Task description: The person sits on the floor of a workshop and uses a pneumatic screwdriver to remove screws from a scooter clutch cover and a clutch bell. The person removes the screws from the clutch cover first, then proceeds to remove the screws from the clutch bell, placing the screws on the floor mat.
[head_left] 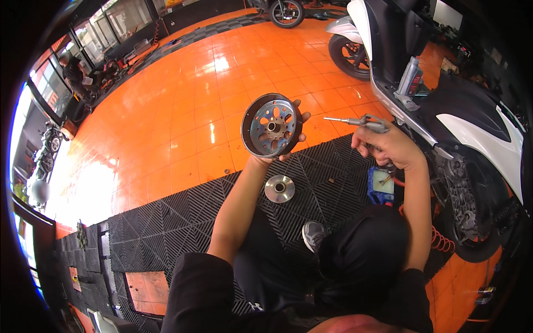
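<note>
My left hand (302, 119) grips a round metal clutch bell (261, 133) from behind, its fingers curled over the right rim. The open, dished side with its ring of holes and central hub faces me. In my right hand (393, 149) is a metal air blow gun (362, 122), its thin nozzle pointing left toward the bell but apart from it. Below the bell, a shiny disc-shaped pulley half (272, 188) with a hub in its centre lies on the black ribbed mat (183, 227).
A blue tray (373, 194) with pale contents sits below my right hand. A red coiled hose (442, 242) lies beside the white scooter (483, 126), which stands close on my right with a grey bottle (410, 77) on it. A person (75, 75) crouches far left.
</note>
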Tool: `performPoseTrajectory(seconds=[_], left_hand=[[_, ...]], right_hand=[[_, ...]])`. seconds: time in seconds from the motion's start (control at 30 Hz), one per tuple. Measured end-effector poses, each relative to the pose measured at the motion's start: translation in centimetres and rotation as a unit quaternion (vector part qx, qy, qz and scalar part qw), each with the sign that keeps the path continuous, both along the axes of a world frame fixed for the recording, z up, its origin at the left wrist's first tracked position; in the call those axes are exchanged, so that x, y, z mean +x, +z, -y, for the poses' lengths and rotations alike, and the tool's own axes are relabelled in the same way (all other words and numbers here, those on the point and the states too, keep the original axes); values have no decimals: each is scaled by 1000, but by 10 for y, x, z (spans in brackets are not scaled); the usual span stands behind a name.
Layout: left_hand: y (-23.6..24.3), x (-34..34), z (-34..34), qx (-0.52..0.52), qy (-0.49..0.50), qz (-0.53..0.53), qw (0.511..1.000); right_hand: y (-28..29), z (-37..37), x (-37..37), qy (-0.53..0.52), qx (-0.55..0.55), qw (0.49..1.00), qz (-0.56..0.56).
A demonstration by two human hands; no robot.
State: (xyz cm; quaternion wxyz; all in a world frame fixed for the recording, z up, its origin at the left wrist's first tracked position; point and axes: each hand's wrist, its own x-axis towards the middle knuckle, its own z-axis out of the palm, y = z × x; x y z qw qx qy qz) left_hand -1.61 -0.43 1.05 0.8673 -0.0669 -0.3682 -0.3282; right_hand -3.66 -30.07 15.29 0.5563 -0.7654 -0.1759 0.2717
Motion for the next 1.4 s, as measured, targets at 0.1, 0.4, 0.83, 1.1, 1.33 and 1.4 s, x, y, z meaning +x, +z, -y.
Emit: performPoseTrajectory(seconds=[0.1, 0.4, 0.83, 1.1, 1.33, 1.4], left_hand=[[0, 2, 0, -4, 4, 2, 1000], [-1, 2, 3, 8, 7, -19, 1000], [-10, 10, 1, -64, -23, -35, 997], [-11, 11, -2, -36, -19, -43, 998], [-14, 12, -1, -58, -16, -87, 994], [-16, 12, -1, -57, -8, -90, 994]], right_hand=[[-2, 0, 1, 46, 42, 997, -44], [12, -11, -14, 13, -13, 1000, 9], [17, -17, -21, 11, -58, 998, 35], [14, -25, -24, 38, -117, 989, 84], [14, -29, -26, 39, -120, 989, 70], [13, -31, -26, 34, -133, 987, 83]])
